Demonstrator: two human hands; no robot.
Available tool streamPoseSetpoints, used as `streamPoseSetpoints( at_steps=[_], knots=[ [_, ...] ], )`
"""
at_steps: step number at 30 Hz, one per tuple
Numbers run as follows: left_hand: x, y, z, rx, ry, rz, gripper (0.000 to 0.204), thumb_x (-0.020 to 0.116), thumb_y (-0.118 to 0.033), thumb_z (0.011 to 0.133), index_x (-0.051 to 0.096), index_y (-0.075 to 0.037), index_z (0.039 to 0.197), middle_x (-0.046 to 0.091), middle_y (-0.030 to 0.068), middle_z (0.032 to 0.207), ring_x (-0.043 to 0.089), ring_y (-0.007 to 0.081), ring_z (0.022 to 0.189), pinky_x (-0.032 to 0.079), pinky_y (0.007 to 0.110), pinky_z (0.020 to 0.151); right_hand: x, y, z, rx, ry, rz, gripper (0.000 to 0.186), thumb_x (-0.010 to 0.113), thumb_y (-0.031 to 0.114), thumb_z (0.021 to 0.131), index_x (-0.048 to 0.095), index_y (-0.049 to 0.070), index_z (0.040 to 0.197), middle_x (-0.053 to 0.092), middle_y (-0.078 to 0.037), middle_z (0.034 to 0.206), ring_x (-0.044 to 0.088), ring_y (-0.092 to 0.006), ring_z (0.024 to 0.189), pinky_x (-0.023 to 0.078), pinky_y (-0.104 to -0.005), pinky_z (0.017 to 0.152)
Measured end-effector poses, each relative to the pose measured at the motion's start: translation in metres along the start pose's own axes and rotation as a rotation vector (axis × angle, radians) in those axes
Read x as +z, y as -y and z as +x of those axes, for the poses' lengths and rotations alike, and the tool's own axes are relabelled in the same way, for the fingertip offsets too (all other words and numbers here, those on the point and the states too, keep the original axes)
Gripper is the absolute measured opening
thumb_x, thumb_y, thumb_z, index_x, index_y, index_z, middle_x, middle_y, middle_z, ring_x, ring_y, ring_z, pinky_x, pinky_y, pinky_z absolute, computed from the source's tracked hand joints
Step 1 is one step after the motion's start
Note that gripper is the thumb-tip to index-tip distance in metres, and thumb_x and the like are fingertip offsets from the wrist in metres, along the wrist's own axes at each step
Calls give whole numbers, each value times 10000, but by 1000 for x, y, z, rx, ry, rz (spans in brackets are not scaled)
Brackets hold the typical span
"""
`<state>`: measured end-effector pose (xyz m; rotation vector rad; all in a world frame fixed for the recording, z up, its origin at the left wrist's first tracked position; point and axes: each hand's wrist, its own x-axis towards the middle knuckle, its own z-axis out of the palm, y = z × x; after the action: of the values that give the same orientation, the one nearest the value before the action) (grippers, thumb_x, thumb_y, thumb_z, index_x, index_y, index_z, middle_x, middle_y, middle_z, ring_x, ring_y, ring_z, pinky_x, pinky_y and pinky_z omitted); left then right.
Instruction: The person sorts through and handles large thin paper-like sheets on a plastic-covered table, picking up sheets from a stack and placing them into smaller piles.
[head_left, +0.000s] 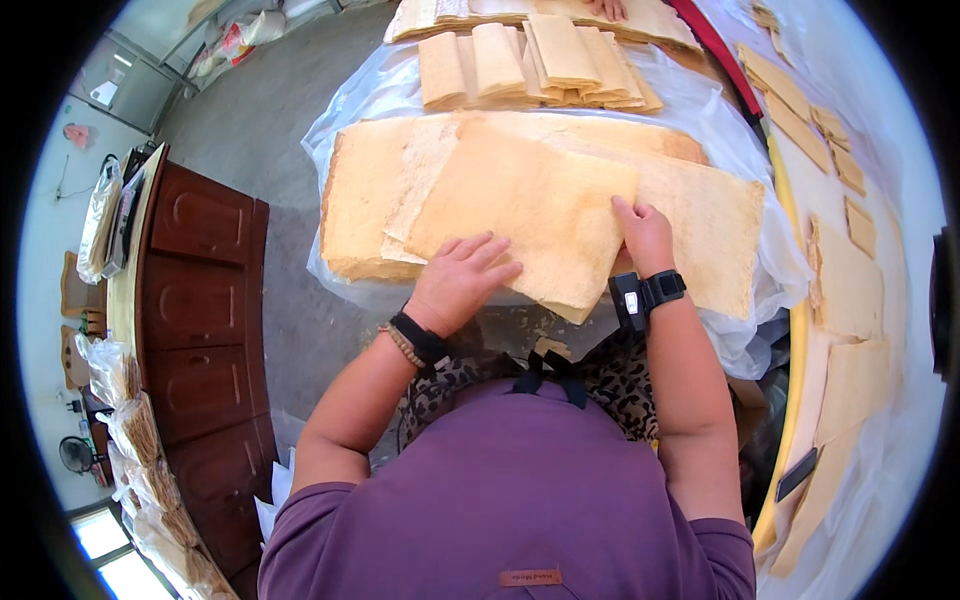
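Note:
A thin, pale tan sheet [525,205] with slightly rough edges lies on a broad stack of similar sheets [362,205]. My left hand [465,280] rests flat on its near left part, fingers spread. At its right edge my right hand [645,238] pinches the sheet between thumb and fingers; some of those fingers are hidden behind it. The sheet's near corner hangs over the stack's front edge. Another tan sheet [715,225] sticks out to the right beneath it. What the sheets are made of I cannot tell.
Beyond the stack are several folded tan bundles [560,55] on clear plastic [345,105]. Another person's hand [608,8] shows at the far edge. On the right, a yellow-edged table [790,300] bears more pieces and a phone [797,475]. A brown cabinet [205,300] stands left.

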<state>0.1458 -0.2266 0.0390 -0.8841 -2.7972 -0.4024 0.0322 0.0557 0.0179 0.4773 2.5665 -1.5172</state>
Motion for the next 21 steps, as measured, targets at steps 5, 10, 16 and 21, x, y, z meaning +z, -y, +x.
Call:
streamPoseSetpoints(
  at_steps=[5, 10, 16, 21],
  knots=[
    [10, 6, -18, -93, 8, 32, 382, 641, -141, 839, 615, -172, 1218, 602, 47, 1287, 552, 252, 1209, 441, 392, 980, 1, -1, 2, -21, 68, 148, 344, 717, 264, 870, 716, -59, 989, 723, -93, 848, 664, -155, 720, 507, -276, 639],
    [14, 3, -14, -93, -115, 91, 362, 638, -143, 836, 615, -137, 1197, 612, 31, 1223, 576, 214, 1101, 454, 366, 925, -9, 19, 24, -24, 147, 268, 355, 721, 305, 880, 704, -24, 1012, 715, -72, 880, 659, -137, 707, 520, -277, 622],
    [16, 5, -13, -134, -130, 108, 283, 650, -168, 851, 646, -139, 1132, 664, 29, 1079, 616, 217, 982, 484, 361, 854, -15, 42, -5, 336, 464, 358, 441, 701, 367, 899, 609, 15, 1148, 694, -58, 927, 660, -145, 714, 547, -275, 609],
    [3, 8, -10, -128, -273, -24, 220, 666, -206, 862, 674, -121, 1065, 675, 42, 1046, 620, 240, 967, 490, 380, 825, -54, -8, 6, 148, 455, 153, 487, 700, 306, 882, 577, 10, 1248, 689, -101, 1028, 670, -180, 849, 555, -334, 717]
  ],
)
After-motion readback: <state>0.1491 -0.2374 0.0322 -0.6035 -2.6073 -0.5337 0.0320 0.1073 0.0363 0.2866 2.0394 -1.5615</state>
